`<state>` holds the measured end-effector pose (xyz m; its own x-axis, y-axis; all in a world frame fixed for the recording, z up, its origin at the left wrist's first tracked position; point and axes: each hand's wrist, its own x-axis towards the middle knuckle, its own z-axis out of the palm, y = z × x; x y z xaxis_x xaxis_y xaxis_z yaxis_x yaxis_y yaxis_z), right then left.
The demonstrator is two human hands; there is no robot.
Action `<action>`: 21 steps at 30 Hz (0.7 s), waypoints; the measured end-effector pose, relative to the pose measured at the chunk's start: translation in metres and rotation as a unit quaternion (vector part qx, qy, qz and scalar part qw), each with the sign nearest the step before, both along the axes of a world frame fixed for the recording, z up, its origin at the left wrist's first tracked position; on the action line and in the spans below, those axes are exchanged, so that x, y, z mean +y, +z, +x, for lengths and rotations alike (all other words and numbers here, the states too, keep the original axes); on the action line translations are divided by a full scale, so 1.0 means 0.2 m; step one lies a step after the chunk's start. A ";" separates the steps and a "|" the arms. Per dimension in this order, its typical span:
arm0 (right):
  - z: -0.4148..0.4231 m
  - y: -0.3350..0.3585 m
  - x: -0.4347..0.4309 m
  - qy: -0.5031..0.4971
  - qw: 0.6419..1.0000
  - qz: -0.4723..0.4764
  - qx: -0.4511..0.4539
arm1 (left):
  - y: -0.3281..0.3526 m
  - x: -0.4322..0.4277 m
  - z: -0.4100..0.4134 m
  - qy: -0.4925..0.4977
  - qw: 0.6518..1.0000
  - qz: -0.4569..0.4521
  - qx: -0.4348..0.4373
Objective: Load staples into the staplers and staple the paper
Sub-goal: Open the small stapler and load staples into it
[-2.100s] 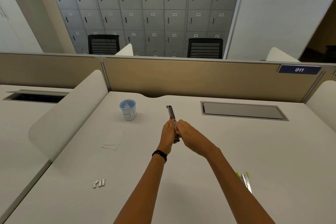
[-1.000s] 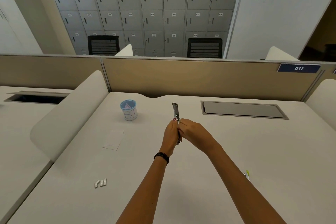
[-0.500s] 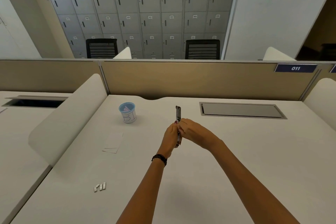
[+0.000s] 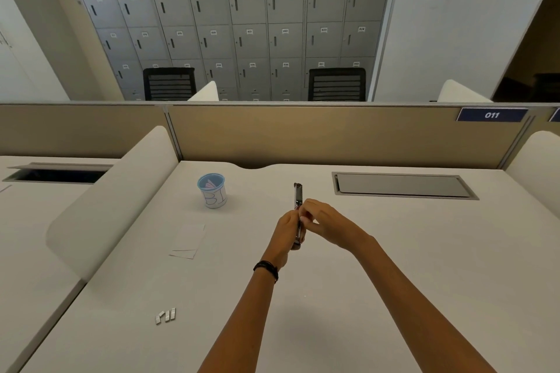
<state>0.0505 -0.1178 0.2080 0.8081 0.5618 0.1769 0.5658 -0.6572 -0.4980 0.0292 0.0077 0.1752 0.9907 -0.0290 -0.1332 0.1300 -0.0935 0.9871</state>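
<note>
Holding a slim silver metal stapler (image 4: 298,195) above the middle of the white counter (image 4: 394,251), I have both hands up in front of me. My left hand (image 4: 286,232), with a dark band (image 4: 266,269) at the wrist, is wrapped around the stapler's near half, so only the far end sticks out past the fingers, pointing away from me towards the tan partition (image 4: 303,133). My right hand (image 4: 325,221) comes in from the right, fingers curled and pinched against the stapler just beside the left hand's fingertips; whether it grips the body or a strip of staples I cannot tell, as the spot is too small and partly hidden.

Far left of the hands stands a small white paper cup with a blue rim (image 4: 212,191), handwriting on its side. Nearer than the cup, two small white paper slips (image 4: 189,241) lie flat and overlapping on the counter. Well apart from them, near the left edge close to me, sit a few short silvery staple strips (image 4: 166,316), side by side. A grey recessed cable hatch (image 4: 400,186) lies to the far right.
</note>
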 end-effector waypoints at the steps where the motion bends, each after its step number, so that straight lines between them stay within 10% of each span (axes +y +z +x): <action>1: 0.00 -0.01 0.00 -0.002 1.000 0.006 -0.001 | 0.00 0.00 0.00 -0.003 1.000 -0.006 0.001; 21: 0.00 -0.02 0.00 -0.006 0.994 0.110 0.011 | -0.01 -0.02 0.04 0.038 0.997 -0.049 0.041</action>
<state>0.0495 -0.1187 0.2050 0.8197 0.5014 0.2770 0.5460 -0.5377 -0.6425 0.0374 0.0029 0.1724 0.9764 0.0279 -0.2140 0.2136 0.0168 0.9768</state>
